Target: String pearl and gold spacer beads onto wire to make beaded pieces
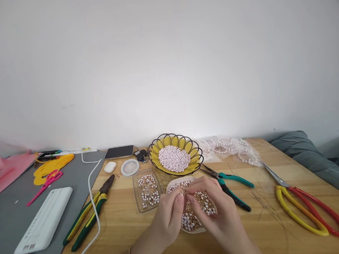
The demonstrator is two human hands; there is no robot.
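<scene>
Both hands meet over a pale bowl (192,231) of mixed pearl-pink and gold beads (191,219). My left hand (169,214) pinches with thumb and index finger at the bowl's left side. Close beside it, my right hand (215,203) is also closed in a pinch, its fingertips almost touching the left ones. Whatever sits between the fingertips is too small and hidden to make out. Left of the bowl lies a clear tray (137,194) of pink and gold beads. Behind stands a yellow basket with a black wire rim (195,156), holding pale pink beads (174,158).
To the right lie teal-handled pliers (235,179), loose wires (263,203), red-and-yellow scissors (303,206) and bagged bead strands (226,145). At left are green-yellow pliers (89,211), a white cable (95,211), a power bank (44,221), pink scissors (45,187) and a phone (119,151).
</scene>
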